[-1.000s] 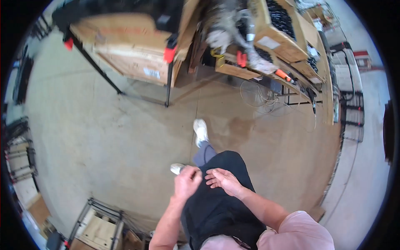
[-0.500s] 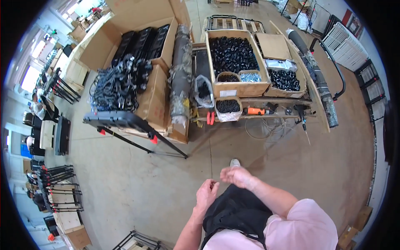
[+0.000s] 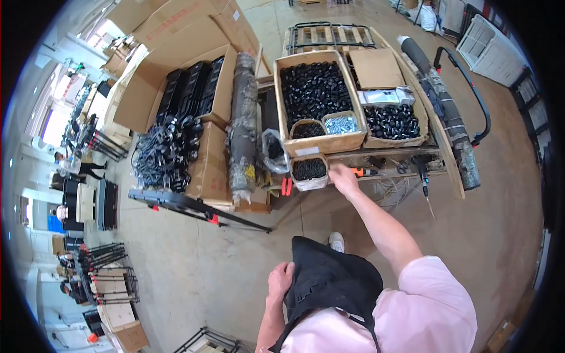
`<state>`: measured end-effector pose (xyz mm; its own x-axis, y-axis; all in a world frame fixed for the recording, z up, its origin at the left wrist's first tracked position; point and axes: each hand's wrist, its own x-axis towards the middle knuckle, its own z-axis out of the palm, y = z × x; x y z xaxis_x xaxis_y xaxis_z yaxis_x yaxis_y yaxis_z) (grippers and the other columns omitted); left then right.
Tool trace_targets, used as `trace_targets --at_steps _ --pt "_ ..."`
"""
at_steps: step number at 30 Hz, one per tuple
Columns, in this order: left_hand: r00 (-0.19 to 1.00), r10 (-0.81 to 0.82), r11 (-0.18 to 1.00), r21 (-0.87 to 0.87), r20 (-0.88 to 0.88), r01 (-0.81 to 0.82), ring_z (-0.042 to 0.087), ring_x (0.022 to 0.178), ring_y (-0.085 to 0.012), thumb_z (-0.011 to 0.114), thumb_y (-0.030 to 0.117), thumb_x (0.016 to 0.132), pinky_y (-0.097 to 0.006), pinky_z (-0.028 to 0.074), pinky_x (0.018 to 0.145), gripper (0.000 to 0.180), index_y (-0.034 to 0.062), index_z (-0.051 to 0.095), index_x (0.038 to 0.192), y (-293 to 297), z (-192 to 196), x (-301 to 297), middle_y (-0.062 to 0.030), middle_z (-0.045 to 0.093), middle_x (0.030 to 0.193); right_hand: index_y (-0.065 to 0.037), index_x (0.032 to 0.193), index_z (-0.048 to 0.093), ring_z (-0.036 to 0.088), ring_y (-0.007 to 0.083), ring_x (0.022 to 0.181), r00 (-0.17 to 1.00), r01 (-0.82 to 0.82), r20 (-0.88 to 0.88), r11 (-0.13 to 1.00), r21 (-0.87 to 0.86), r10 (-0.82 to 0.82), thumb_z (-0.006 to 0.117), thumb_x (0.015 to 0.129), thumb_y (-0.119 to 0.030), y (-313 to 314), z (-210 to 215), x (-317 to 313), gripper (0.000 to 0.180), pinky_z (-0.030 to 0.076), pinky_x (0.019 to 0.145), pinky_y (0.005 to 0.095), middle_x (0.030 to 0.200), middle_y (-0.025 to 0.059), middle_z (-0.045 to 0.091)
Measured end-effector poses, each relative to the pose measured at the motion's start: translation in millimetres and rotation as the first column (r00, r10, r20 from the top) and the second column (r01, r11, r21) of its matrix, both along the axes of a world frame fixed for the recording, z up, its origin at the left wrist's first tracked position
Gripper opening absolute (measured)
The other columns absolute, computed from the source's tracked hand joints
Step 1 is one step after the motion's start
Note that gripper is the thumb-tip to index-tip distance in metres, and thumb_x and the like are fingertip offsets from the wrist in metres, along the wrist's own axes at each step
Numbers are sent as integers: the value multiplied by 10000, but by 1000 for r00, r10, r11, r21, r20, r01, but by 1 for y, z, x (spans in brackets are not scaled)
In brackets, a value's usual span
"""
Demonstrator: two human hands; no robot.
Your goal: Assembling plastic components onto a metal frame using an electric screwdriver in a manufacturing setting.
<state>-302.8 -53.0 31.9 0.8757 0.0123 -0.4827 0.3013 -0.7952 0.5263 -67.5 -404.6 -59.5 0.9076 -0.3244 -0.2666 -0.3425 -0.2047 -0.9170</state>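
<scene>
My right hand (image 3: 344, 179) is stretched forward to the near edge of the cart, between a small box of black screws (image 3: 309, 169) and an orange-and-black tool (image 3: 364, 172). It covers the tool's left end; its fingertips are too hidden to read. Close to my black apron (image 3: 329, 282), my left hand (image 3: 281, 279) is held low with its fingers curled in, and whatever may be inside is out of sight. Red-handled pliers (image 3: 286, 186) hang left of the screw box. Behind it stands a large carton (image 3: 329, 143) of black plastic parts, with smaller boxes of dark and silvery hardware inside.
On the cart's right lie a carton of black parts (image 3: 391, 122), scissors (image 3: 402, 167) and a power driver (image 3: 422, 167). A wrapped roll (image 3: 241, 129) and cartons with cables (image 3: 165, 153) stand left. A black frame (image 3: 197, 207) juts toward me.
My right hand has gone from near my waist forward to the cart's edge. My left hand has stayed low, slightly lower and further left. The view has shifted.
</scene>
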Motion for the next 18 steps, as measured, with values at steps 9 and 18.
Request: trace_targets --at_steps 9,18 --pt "959 -282 959 -20 31 282 739 1062 -341 620 181 991 -442 574 936 244 57 749 1157 -8 -72 109 -172 766 1135 -89 933 766 724 218 723 768 -114 -639 972 -207 -46 651 899 -183 -83 -91 -312 152 588 700 400 852 71 765" --pt "463 -886 463 -124 -25 878 733 1073 -347 625 269 1009 -438 569 948 310 58 738 1206 -172 -57 230 -189 754 1141 -32 882 749 674 209 590 466 654 -658 731 -194 -592 611 904 -163 -63 -153 -506 191 537 548 368 724 79 710"
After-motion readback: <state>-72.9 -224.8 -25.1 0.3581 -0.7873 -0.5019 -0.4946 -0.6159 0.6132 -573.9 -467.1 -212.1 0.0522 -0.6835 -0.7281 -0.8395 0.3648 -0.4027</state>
